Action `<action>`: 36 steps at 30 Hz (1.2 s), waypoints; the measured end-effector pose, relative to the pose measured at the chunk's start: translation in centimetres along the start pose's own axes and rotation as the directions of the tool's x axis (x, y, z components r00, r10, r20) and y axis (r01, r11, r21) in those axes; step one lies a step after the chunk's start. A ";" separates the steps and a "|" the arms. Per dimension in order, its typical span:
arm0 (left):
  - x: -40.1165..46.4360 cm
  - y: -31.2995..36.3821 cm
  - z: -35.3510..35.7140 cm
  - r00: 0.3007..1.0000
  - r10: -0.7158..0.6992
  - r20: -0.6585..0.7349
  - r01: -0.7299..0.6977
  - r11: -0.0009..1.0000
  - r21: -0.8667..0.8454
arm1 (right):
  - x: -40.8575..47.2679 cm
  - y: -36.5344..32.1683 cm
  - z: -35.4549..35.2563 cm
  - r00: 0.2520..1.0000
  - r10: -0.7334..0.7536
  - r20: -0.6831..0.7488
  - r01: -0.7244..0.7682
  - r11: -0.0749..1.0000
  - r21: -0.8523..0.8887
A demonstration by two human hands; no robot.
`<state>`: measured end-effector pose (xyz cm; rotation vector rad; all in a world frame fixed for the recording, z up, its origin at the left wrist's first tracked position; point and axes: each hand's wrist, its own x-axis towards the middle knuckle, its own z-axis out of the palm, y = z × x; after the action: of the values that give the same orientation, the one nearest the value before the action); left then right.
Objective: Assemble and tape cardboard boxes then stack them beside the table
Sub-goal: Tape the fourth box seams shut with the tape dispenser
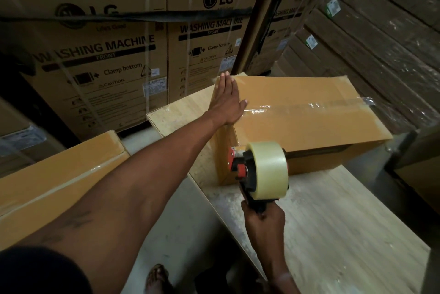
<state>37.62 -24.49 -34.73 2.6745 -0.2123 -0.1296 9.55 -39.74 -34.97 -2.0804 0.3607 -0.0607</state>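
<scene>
On the worktop point(333, 217), the cardboard box point(309, 122) lay closed, with clear tape along its top seam. The left hand point(227, 100) pressed flat on the near end of that seam, fingers straight and together, apparently to bed the tape down and steady the box. The right hand point(263, 216) had its fingers clamped round the tape dispenser point(259, 169) handle, its nose against the box's end face. A taped box point(59, 174) stood beside the worktop.

The left hand point(227, 100) presses flat on the taped box point(309, 112); the right hand point(263, 217) grips the tape dispenser point(259, 169).
</scene>
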 end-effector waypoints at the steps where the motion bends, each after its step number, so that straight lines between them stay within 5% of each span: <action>1: 0.0 0.0 0.0 1.000 -0.002 0.001 0.002 1.000 0.000 | -0.6 0.6 -0.1 1.000 0.005 -0.001 -0.005 1.000 -0.007; 18: -1.2 1.2 -0.5 1.000 -0.016 -0.007 0.017 0.987 0.161 | -0.3 4.5 1.7 0.986 0.157 0.052 -0.152 0.985 -0.086; 21: -2.3 2.2 -0.8 0.971 0.238 -0.019 -0.226 0.940 0.257 | -0.2 5.0 2.1 0.984 0.168 0.050 -0.163 0.982 -0.099; 25: -3.5 4.1 1.2 0.749 0.640 0.169 -0.662 0.721 0.205 | 0.2 5.0 2.5 0.978 0.201 0.059 -0.197 0.978 -0.061; 29: -4.0 4.4 2.4 0.725 0.670 0.157 -0.685 0.679 0.266 | 0.0 4.5 3.1 0.959 0.278 0.053 -0.275 0.960 -0.053; 36: -4.4 4.6 2.5 0.716 0.680 0.157 -0.685 0.641 0.348 | 0.1 4.2 3.4 0.993 0.112 -0.044 -0.117 0.984 -0.137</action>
<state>32.42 -28.90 -34.67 2.7480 -1.3710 0.1591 9.35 -38.89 -40.32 -2.1942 0.5195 -0.0039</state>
